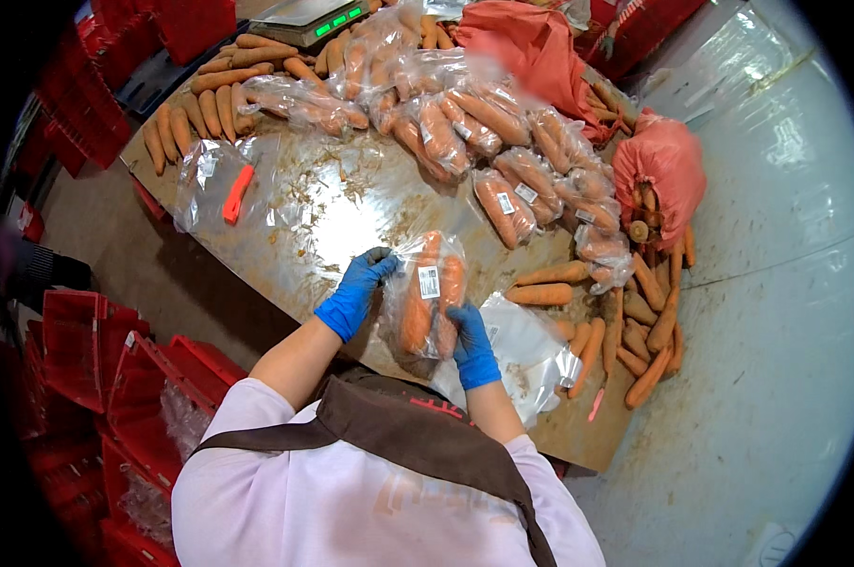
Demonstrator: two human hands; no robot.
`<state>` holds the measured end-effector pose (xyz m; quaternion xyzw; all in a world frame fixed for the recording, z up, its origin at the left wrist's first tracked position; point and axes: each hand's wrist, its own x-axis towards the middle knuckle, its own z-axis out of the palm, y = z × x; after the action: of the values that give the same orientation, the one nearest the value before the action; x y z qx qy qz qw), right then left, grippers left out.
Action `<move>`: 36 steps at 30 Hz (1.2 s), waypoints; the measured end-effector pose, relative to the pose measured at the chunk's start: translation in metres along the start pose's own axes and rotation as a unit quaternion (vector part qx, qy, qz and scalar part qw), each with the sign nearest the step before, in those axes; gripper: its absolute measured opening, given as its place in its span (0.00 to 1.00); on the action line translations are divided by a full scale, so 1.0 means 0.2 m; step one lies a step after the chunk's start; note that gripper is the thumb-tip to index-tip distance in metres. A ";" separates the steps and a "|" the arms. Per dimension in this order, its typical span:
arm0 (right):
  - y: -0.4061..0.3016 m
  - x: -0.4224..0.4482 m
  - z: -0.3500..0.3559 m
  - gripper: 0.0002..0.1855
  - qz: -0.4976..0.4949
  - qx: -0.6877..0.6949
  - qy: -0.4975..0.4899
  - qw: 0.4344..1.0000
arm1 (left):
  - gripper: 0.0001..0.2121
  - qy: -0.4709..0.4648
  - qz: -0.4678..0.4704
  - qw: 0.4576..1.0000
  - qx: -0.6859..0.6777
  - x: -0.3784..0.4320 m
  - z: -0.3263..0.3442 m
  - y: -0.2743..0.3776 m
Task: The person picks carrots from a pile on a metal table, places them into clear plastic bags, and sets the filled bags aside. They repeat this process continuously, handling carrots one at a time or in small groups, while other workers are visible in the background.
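Observation:
Both hands wear blue gloves. My left hand [360, 290] pinches the upper left edge of a clear plastic bag of carrots [416, 322], which bears a white printed label. At the bag's lower right side, my right hand [471, 344] grips the plastic. Close to that hand lies a stack of clear plastic bags [515, 354], partly under the right forearm. Two loose carrots [540, 294] rest just beyond the stack. Many filled bags of carrots [505, 205] are heaped across the far side of the table. An orange-handled tool [238, 195] lies on an unfilled clear bag at the left.
Loose carrots [221, 110] line the table's far left edge; more [657, 319] pile at the right. Red mesh-like sacks [661, 170] stand behind them. A digital scale [306, 21] is at the back. Red plastic crates [73, 347] stand on the floor at left.

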<state>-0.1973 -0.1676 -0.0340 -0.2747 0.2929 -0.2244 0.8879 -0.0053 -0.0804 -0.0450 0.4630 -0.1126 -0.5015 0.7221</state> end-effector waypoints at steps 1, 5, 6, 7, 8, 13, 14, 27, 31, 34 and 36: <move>0.01 0.00 0.02 0.27 -0.011 -0.008 0.011 1.000 | 0.03 -0.003 0.001 1.000 0.014 0.01 -0.02 -0.01; 0.07 0.04 -0.03 0.26 -0.049 -0.113 0.057 0.991 | 0.04 -0.001 0.013 0.999 0.042 0.00 -0.06 -0.01; 0.09 0.05 -0.06 0.27 -0.062 -0.147 0.071 0.985 | 0.04 0.007 0.025 0.999 0.043 -0.02 -0.05 0.00; 0.12 0.05 -0.08 0.27 -0.074 -0.181 0.083 0.977 | 0.05 0.015 0.037 0.998 0.044 -0.03 -0.04 0.00; 0.14 0.05 -0.10 0.27 -0.084 -0.199 0.089 0.972 | 0.05 0.017 0.042 0.995 0.085 -0.02 -0.07 -0.03; 0.20 0.04 -0.10 0.27 -0.135 -0.309 0.096 0.937 | 0.11 0.017 0.110 0.974 0.199 0.03 -0.07 -0.01; 0.21 0.03 -0.09 0.27 -0.133 -0.300 0.101 0.939 | 0.16 -0.033 0.161 0.948 0.272 0.10 -0.06 -0.03; 0.19 0.03 -0.15 0.28 -0.086 -0.254 0.147 0.952 | 0.13 -0.182 0.219 0.729 0.622 0.37 0.09 -0.12; 0.14 0.03 -0.16 0.23 -0.168 -0.323 0.169 0.916 | 0.08 -0.140 0.213 0.817 0.518 0.19 0.28 0.03; -0.02 0.02 0.06 0.16 -0.378 -0.561 0.116 0.727 | 0.07 -0.124 0.205 0.847 0.475 0.07 0.32 0.09; 0.02 0.09 0.08 0.11 -0.357 -0.547 0.082 0.753 | 0.07 -0.116 0.201 0.868 0.439 0.05 0.33 0.07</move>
<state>-0.1730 -0.1686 -0.0326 -0.7782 0.3184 -0.3483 0.4144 -0.0337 -0.1246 -0.0006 0.6379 -0.4949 -0.2948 0.5111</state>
